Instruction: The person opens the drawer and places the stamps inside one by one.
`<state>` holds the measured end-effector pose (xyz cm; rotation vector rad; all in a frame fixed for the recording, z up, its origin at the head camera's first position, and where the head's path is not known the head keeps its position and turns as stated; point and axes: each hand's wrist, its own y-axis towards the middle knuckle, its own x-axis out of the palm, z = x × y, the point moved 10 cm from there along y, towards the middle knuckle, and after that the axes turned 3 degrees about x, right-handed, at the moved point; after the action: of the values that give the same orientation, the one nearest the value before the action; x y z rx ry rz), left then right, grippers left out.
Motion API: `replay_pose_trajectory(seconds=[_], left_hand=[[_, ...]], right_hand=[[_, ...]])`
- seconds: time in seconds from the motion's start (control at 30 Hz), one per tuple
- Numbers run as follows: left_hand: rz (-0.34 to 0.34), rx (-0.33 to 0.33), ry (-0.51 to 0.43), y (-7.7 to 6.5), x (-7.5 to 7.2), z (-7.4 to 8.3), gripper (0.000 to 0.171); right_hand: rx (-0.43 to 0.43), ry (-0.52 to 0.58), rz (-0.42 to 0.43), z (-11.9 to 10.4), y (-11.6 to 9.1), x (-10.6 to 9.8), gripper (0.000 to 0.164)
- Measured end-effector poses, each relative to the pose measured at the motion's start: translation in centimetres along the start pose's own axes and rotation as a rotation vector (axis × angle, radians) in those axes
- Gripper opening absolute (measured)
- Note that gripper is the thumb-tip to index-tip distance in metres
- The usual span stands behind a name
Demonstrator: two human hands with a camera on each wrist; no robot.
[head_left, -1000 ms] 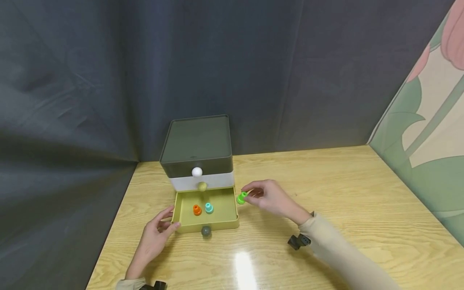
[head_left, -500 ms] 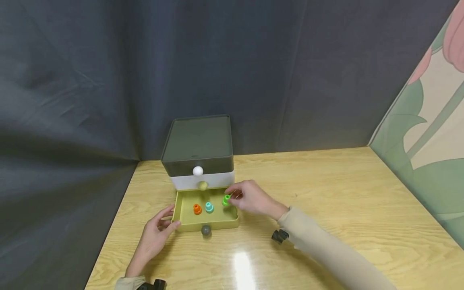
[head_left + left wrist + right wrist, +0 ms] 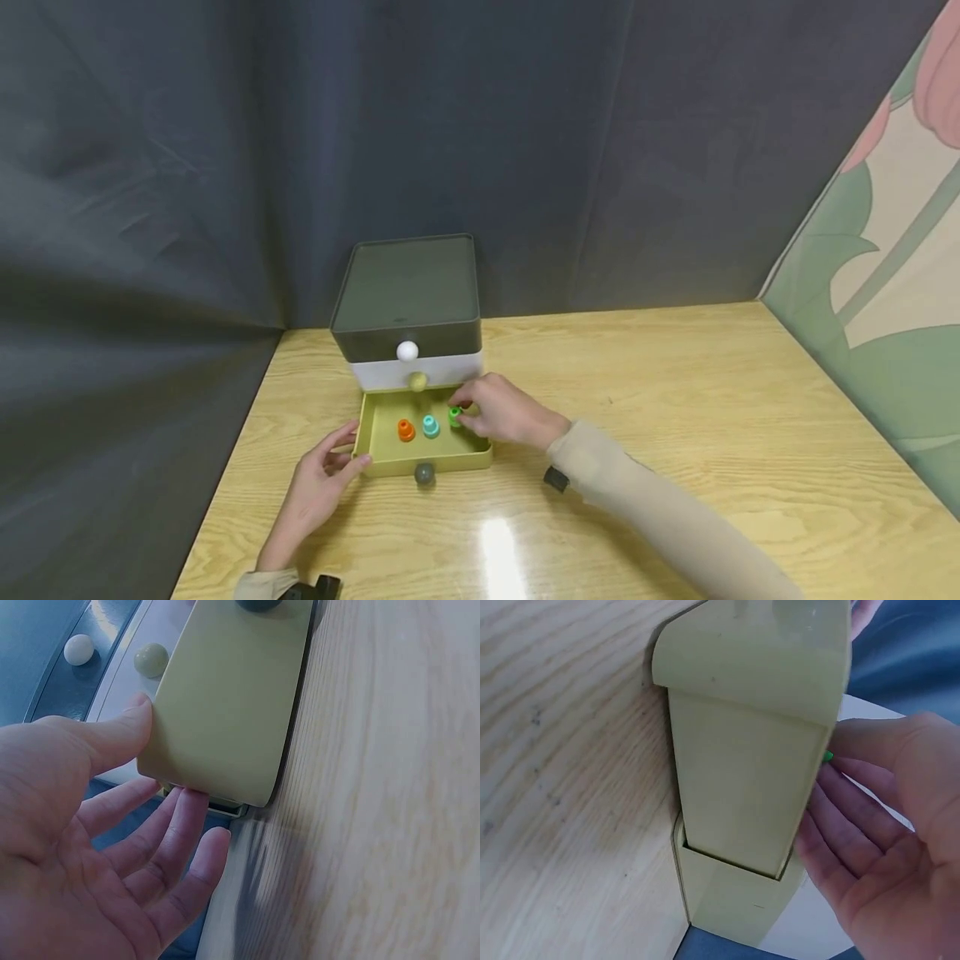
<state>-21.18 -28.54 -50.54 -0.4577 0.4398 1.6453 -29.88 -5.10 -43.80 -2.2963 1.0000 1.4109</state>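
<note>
The olive drawer (image 3: 472, 461) at the bottom of a small drawer cabinet (image 3: 416, 283) is pulled out. Inside it stand a small orange stepped peg (image 3: 406, 430) and a light-blue one (image 3: 431, 427). My right hand (image 3: 502, 410) reaches over the drawer's right side and pinches a green stepped peg (image 3: 454, 416) beside the light-blue one. In the right wrist view only a sliver of green shows past the drawer wall. My left hand (image 3: 318, 483) holds the drawer's front left corner, its thumb (image 3: 124, 735) at the upper edge and fingertips against the side wall.
Above the olive drawer are a white drawer (image 3: 457, 367) with an olive knob (image 3: 417, 382) and a dark grey top section with a white knob (image 3: 407, 351). A dark curtain (image 3: 525, 167) hangs behind the wooden table (image 3: 675, 400). A floral panel (image 3: 885, 275) borders the right.
My right hand has carried the green peg leftward from outside the drawer's right wall to a spot inside, near the light-blue peg. My left hand has stayed at the drawer's corner.
</note>
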Motion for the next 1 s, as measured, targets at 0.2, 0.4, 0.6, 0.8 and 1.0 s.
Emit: replay_pose_trajectory(seconds=[0.2, 0.4, 0.6, 0.8, 1.0], left_hand=[[-0.008, -0.002, -0.008, 0.0, 0.2, 0.0, 0.062], [0.0, -0.001, -0.011, 0.0, 0.1, -0.1, 0.062], [0.016, 0.021, -0.018, 0.2, -0.1, 0.1, 0.061], [0.014, 0.006, -0.022, 0.1, -0.1, -0.1, 0.061], [0.016, 0.013, -0.019, 0.0, -0.1, 0.0, 0.061]], right_hand=[[-0.024, -0.066, -0.017, 0.1, 0.3, 0.9, 0.02], [-0.039, -0.126, -0.014, 0.0, 0.3, 1.3, 0.017], [-0.036, -0.15, 0.022, 0.1, 0.6, 1.2, 0.016], [-0.068, -0.206, 0.04, 0.1, 0.6, 1.8, 0.016], [-0.066, -0.217, 0.05, 0.2, 0.7, 2.0, 0.016]])
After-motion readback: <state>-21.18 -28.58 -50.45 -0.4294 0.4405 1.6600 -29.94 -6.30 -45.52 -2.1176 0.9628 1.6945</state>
